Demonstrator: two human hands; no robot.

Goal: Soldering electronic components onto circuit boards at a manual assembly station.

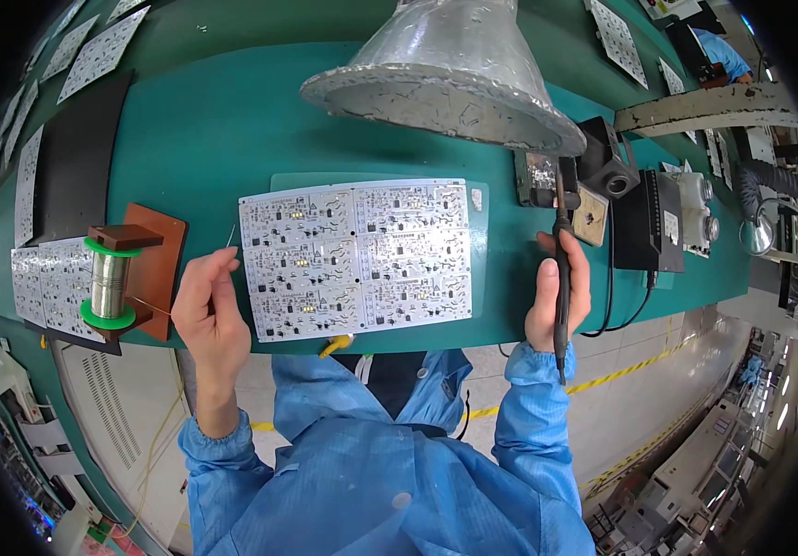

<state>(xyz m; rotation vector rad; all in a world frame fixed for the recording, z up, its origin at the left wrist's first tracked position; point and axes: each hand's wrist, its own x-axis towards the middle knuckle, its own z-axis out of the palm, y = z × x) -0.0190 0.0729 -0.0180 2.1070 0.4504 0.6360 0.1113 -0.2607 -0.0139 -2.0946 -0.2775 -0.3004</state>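
A white panel of circuit boards (355, 264), dotted with small parts, lies flat in front of me on a clear sheet. My left hand (209, 315) is beside its left edge, thumb and finger pinching a thin solder wire (232, 237) that points upward. The wire leads back toward a solder spool (110, 287) with green ends on a brown stand (160, 255). My right hand (542, 310) grips a dark soldering iron (563, 278) to the right of the panel. Its tip points away from me, over or beside a small metal-topped box (540, 174); contact cannot be told.
A silvery fume hood (445, 97) hangs over the far side of the panel. Right of the iron are a black iron holder (608, 159), a yellowish sponge pad (590, 215) and a black control box (647, 222) with cables. More boards (56, 287) lie at left on black sheets.
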